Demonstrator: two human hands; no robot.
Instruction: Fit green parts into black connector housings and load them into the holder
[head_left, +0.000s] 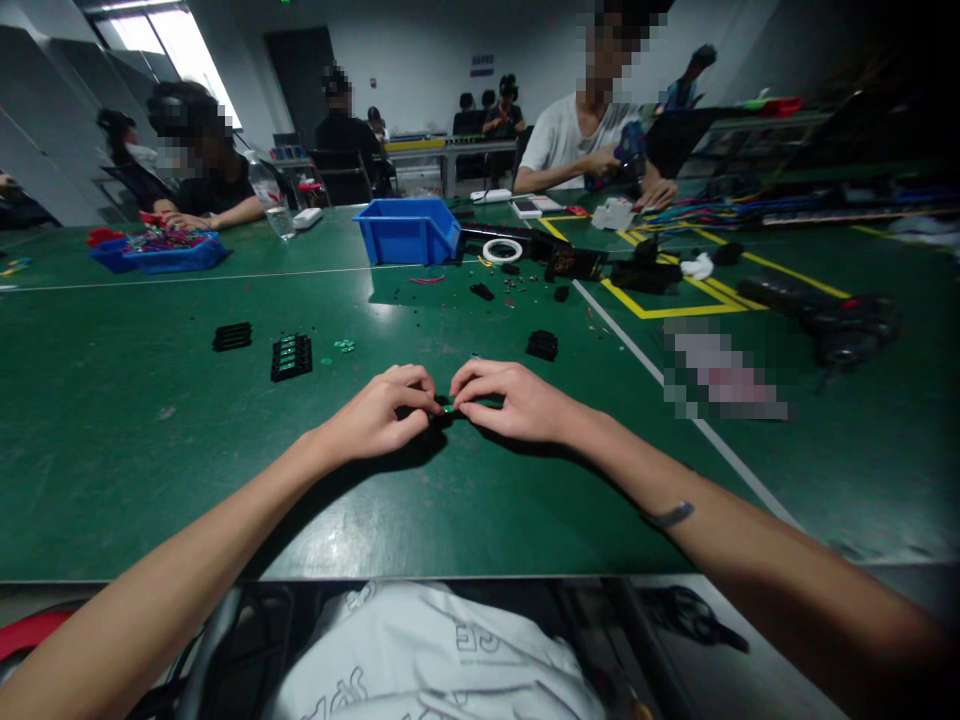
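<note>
My left hand [379, 412] and my right hand [510, 398] meet at the middle of the green table [150, 450], fingers pinched together. Between the fingertips sits a small black part with a green piece [446, 407]; both hands grip it, and most of it is hidden by the fingers. A black holder with green inserts [291, 356] lies to the left, a second black holder [232, 336] beyond it. Small green pieces [343, 346] lie loose nearby. Another black part [541, 345] rests just beyond my right hand.
A blue bin [409, 230] and a tape roll [502, 250] stand at the far middle. A blue tray of parts [176, 252] is far left, a power tool [832, 315] at right. Other people sit around the table. White and yellow lines mark the surface.
</note>
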